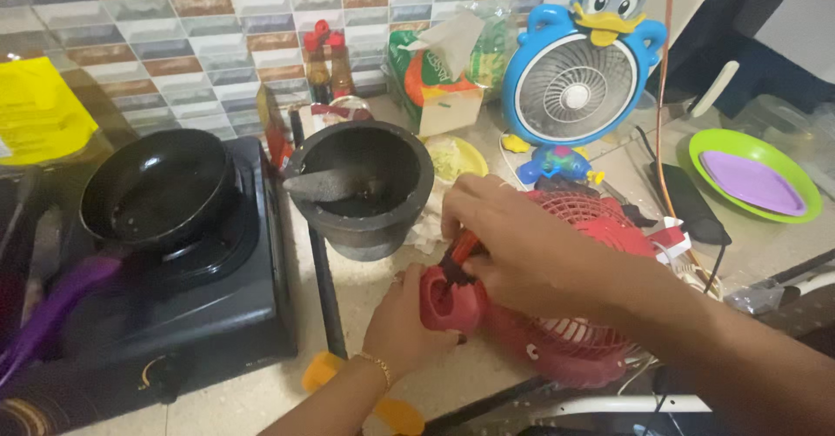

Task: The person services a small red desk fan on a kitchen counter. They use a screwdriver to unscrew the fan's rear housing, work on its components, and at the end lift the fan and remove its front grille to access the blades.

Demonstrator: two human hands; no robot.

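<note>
A small red fan point(574, 332) lies on its side on the counter, its grille facing right. My left hand point(402, 325) cups the fan's round red motor housing point(448, 301) from below. My right hand point(513, 236) is closed on a screwdriver with a red and black handle point(459, 253), its tip pressed down into the housing. My right forearm crosses over the fan's grille and hides much of it.
A dark stone mortar with pestle point(361, 184) stands just behind my hands. A black stove with a pan point(161, 188) is at the left. A blue duck-shaped fan point(578, 79), a tissue box point(444, 71), sauce bottles point(329, 62) and green and purple plates point(752, 175) line the back and right.
</note>
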